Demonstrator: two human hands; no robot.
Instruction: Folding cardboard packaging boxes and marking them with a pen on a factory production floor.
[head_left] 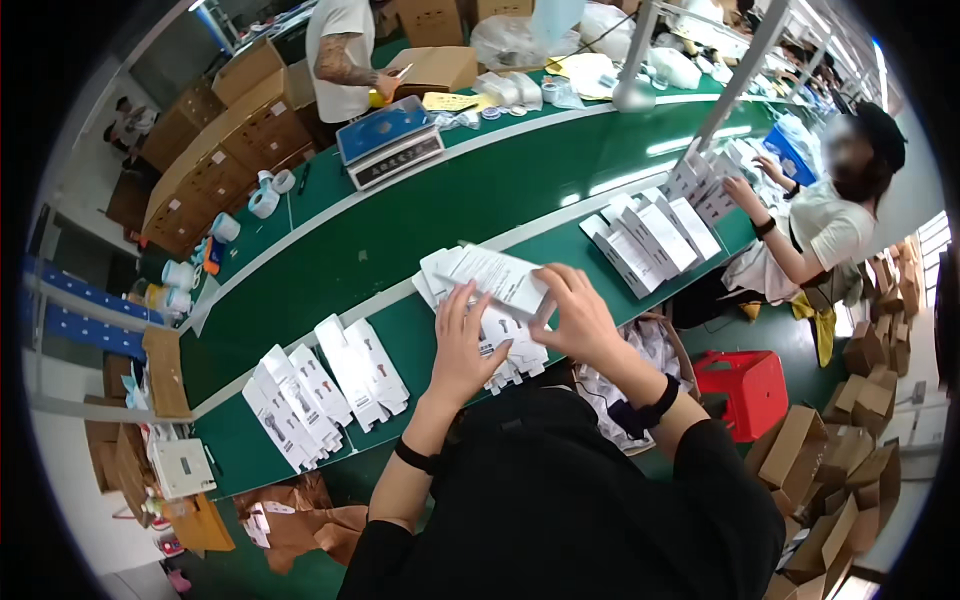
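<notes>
A white printed carton (490, 272) is tilted over a stack of flat white cartons (518, 328) at the table's near edge. My right hand (580, 315) grips its right end, thumb below and fingers on top. My left hand (462, 345) is at the carton's near left side, fingers stretched and thumb apart, over the flat stack; whether its fingertips press on the carton is hard to tell. To the left lie more flat white cartons (365, 370) and another fanned group (295, 400). Folded white boxes (650, 240) stand to the right.
A green conveyor belt (400, 240) runs beyond the table. At the right a co-worker (835, 220) handles white boxes; another person (340, 60) stands across the belt. An open carton of white items (635, 375) and a red stool (740, 390) sit by my right side.
</notes>
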